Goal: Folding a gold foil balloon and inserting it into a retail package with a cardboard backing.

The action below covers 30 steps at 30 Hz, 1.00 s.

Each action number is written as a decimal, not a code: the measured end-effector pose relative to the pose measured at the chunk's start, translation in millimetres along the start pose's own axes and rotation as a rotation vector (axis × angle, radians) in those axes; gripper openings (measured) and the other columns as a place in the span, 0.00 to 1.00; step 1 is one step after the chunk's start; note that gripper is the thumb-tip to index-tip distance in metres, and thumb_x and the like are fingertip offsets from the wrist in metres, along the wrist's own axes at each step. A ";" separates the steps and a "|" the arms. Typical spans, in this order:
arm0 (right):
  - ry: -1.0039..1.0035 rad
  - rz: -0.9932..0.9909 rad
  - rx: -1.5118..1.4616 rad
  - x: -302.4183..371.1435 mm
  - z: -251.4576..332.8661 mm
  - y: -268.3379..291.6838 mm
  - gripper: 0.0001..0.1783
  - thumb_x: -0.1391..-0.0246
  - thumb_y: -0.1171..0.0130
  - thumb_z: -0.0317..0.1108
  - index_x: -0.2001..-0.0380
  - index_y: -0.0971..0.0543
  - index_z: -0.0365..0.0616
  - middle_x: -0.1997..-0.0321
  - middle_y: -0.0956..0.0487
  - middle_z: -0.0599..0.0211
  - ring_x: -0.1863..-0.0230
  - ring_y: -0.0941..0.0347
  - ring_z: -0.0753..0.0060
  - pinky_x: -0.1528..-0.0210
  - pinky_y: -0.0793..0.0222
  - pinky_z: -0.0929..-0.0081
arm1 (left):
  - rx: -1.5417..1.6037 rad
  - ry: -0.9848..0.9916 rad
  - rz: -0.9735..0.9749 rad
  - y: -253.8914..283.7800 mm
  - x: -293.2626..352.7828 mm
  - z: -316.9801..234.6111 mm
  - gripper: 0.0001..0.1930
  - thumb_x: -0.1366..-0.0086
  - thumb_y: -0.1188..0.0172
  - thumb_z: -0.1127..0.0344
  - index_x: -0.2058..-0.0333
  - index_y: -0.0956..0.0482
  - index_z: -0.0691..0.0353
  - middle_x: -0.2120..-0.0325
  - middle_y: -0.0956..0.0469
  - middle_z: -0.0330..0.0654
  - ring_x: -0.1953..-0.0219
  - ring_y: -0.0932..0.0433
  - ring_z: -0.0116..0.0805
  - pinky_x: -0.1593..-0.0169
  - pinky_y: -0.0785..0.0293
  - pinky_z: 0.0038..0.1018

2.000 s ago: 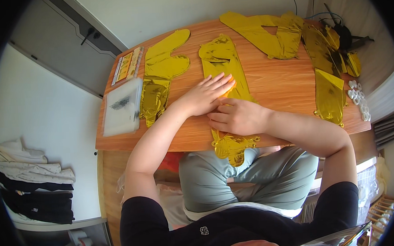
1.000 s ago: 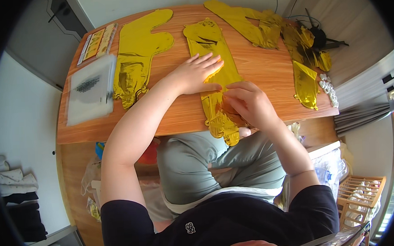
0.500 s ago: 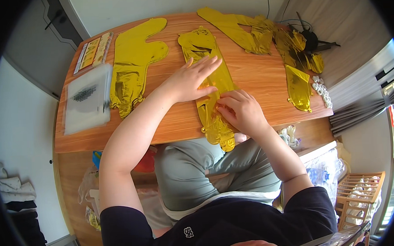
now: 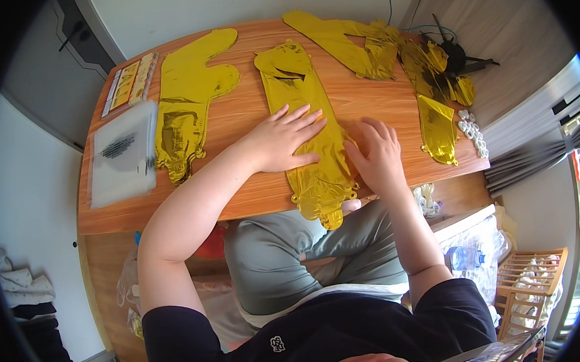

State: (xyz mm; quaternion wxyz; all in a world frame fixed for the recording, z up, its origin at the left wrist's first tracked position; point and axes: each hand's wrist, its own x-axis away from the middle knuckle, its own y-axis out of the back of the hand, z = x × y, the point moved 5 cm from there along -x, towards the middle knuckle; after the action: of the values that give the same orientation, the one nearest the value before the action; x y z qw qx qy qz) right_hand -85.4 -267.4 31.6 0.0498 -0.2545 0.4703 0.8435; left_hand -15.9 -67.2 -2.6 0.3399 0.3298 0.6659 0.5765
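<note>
Gold foil balloon (image 4: 302,108) — flat on wooden counter (image 4: 371,108); left hand (image 4: 281,141) and right hand (image 4: 377,153) both open, palms pressing it, gripping nothing.

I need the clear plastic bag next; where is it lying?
In the head view, the clear plastic bag lies on the wooden table's left end, beside a flat gold foil balloon.

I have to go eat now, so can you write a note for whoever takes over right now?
Left hand: flat, palm down on the middle gold foil balloon.
Right hand: pressing the same balloon near the table edge.
That balloon lies flat; its lower end hangs over the edge.
Another flat balloon lies to the left, beside a clear plastic bag.
More crumpled gold balloons wait at the far right, not flattened.
</note>
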 end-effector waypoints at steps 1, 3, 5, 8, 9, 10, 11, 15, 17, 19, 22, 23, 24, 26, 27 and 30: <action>-0.092 -0.009 0.101 3.1 -10.2 -2.2 0.20 0.41 0.32 0.38 0.48 0.17 0.42 0.40 0.21 0.55 0.36 0.30 0.48 0.34 0.35 0.55 | 0.006 -0.003 0.002 -1.1 -0.8 -0.1 0.45 0.28 0.55 0.29 0.24 0.46 0.54 0.22 0.48 0.45 0.20 0.53 0.46 0.21 0.57 0.51; -0.221 0.043 0.133 3.7 -20.8 -3.4 0.23 0.39 0.34 0.43 0.45 0.18 0.41 0.34 0.25 0.52 0.29 0.37 0.47 0.27 0.43 0.53 | 0.015 0.001 -0.037 0.4 -0.8 1.4 0.46 0.28 0.55 0.28 0.24 0.46 0.55 0.22 0.48 0.45 0.20 0.53 0.46 0.21 0.57 0.51; -0.215 0.100 0.089 1.4 -17.3 1.6 0.23 0.38 0.34 0.42 0.45 0.19 0.40 0.34 0.25 0.53 0.29 0.38 0.48 0.27 0.43 0.54 | 0.013 0.005 -0.021 0.4 0.7 2.2 0.46 0.28 0.55 0.28 0.24 0.46 0.55 0.22 0.48 0.44 0.20 0.53 0.45 0.21 0.57 0.51; -0.221 0.179 -0.058 -1.0 -27.2 2.4 0.22 0.36 0.35 0.41 0.45 0.19 0.38 0.36 0.23 0.54 0.31 0.34 0.53 0.29 0.40 0.59 | 0.005 0.004 -0.021 0.4 -0.7 3.2 0.46 0.28 0.55 0.28 0.23 0.47 0.55 0.22 0.49 0.44 0.20 0.54 0.45 0.21 0.58 0.50; -0.234 0.207 -0.164 -2.8 -25.7 1.6 0.20 0.35 0.36 0.40 0.46 0.18 0.38 0.38 0.22 0.55 0.34 0.31 0.57 0.32 0.36 0.63 | 0.003 0.003 -0.031 0.7 -0.5 3.2 0.46 0.28 0.55 0.28 0.23 0.47 0.55 0.22 0.49 0.44 0.20 0.54 0.45 0.21 0.58 0.50; -0.234 0.208 -0.164 -4.1 -23.2 4.4 0.20 0.35 0.36 0.40 0.46 0.18 0.38 0.38 0.22 0.55 0.34 0.31 0.57 0.32 0.36 0.63 | 0.003 0.004 -0.031 0.4 0.0 2.8 0.46 0.28 0.55 0.28 0.23 0.47 0.55 0.22 0.49 0.44 0.20 0.54 0.45 0.21 0.58 0.50; -0.421 0.276 -0.440 -2.4 -25.9 3.3 0.18 0.35 0.37 0.38 0.47 0.18 0.38 0.39 0.21 0.54 0.37 0.27 0.55 0.35 0.33 0.65 | -0.004 0.013 -0.021 -0.1 0.8 2.6 0.46 0.28 0.55 0.28 0.23 0.47 0.55 0.22 0.49 0.44 0.20 0.54 0.45 0.21 0.58 0.50; -0.394 0.304 -0.737 7.7 -14.0 -0.9 0.15 0.31 0.43 0.30 0.45 0.18 0.40 0.52 0.17 0.62 0.52 0.20 0.70 0.46 0.27 0.76 | 0.004 0.030 -0.022 2.5 -0.3 0.0 0.46 0.28 0.54 0.29 0.24 0.47 0.56 0.22 0.49 0.44 0.20 0.54 0.44 0.20 0.57 0.48; -0.230 0.322 -0.651 7.7 2.7 5.0 0.15 0.31 0.44 0.28 0.45 0.18 0.40 0.52 0.17 0.61 0.51 0.20 0.69 0.46 0.27 0.76 | 0.032 0.036 -0.006 4.9 2.1 0.9 0.46 0.28 0.53 0.30 0.23 0.48 0.56 0.22 0.50 0.43 0.20 0.54 0.44 0.20 0.57 0.48; 0.032 0.296 -0.499 4.1 20.7 7.1 0.15 0.35 0.43 0.24 0.46 0.17 0.44 0.51 0.16 0.58 0.48 0.19 0.62 0.41 0.27 0.67 | 0.057 0.035 0.005 6.3 2.1 0.4 0.47 0.28 0.51 0.32 0.23 0.50 0.57 0.22 0.50 0.43 0.20 0.54 0.44 0.20 0.57 0.48; 0.343 0.177 -0.170 -3.4 35.3 6.0 0.13 0.38 0.39 0.25 0.51 0.16 0.45 0.49 0.16 0.56 0.44 0.20 0.55 0.35 0.30 0.56 | 0.046 0.022 0.030 4.1 2.6 1.3 0.49 0.31 0.40 0.42 0.22 0.54 0.57 0.22 0.51 0.44 0.20 0.55 0.45 0.20 0.58 0.47; 0.344 0.178 -0.170 -4.3 33.1 3.6 0.13 0.38 0.39 0.25 0.51 0.16 0.45 0.49 0.16 0.56 0.44 0.20 0.55 0.35 0.30 0.56 | 0.031 0.021 0.023 2.3 2.4 1.5 0.50 0.32 0.39 0.42 0.22 0.55 0.58 0.22 0.51 0.45 0.20 0.55 0.45 0.20 0.58 0.47; 0.371 0.214 -0.142 -4.4 30.4 -1.7 0.13 0.39 0.38 0.26 0.52 0.16 0.46 0.49 0.15 0.57 0.43 0.20 0.55 0.34 0.32 0.52 | 0.014 0.019 0.015 3.6 1.6 1.1 0.52 0.33 0.38 0.41 0.22 0.57 0.58 0.22 0.51 0.47 0.20 0.54 0.45 0.20 0.58 0.47; 0.400 0.250 -0.113 -3.5 26.8 -7.8 0.12 0.40 0.37 0.26 0.54 0.16 0.46 0.50 0.15 0.58 0.42 0.20 0.54 0.32 0.33 0.49 | 0.023 0.016 0.021 5.0 1.0 0.3 0.53 0.34 0.39 0.38 0.22 0.58 0.58 0.22 0.50 0.48 0.20 0.54 0.46 0.20 0.57 0.48; 0.385 0.270 -0.118 -3.8 24.9 -10.2 0.11 0.40 0.37 0.27 0.54 0.15 0.46 0.50 0.15 0.59 0.43 0.20 0.55 0.32 0.33 0.50 | 0.030 0.013 0.029 5.4 1.2 -0.1 0.54 0.34 0.40 0.35 0.22 0.58 0.58 0.22 0.50 0.49 0.20 0.53 0.46 0.20 0.57 0.48; 0.375 0.312 -0.133 -5.6 23.6 -11.7 0.11 0.41 0.36 0.27 0.55 0.15 0.47 0.50 0.15 0.62 0.43 0.20 0.58 0.32 0.32 0.51 | 0.035 0.003 0.006 4.8 0.9 1.6 0.55 0.33 0.49 0.26 0.23 0.57 0.61 0.22 0.51 0.47 0.20 0.53 0.45 0.20 0.58 0.47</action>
State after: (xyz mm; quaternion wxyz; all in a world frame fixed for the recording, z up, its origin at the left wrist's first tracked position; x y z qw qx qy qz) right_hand -85.8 -240.8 35.4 -0.1860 -0.3334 0.4486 0.8081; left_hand -14.8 -65.1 1.9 0.3313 0.3369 0.6754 0.5662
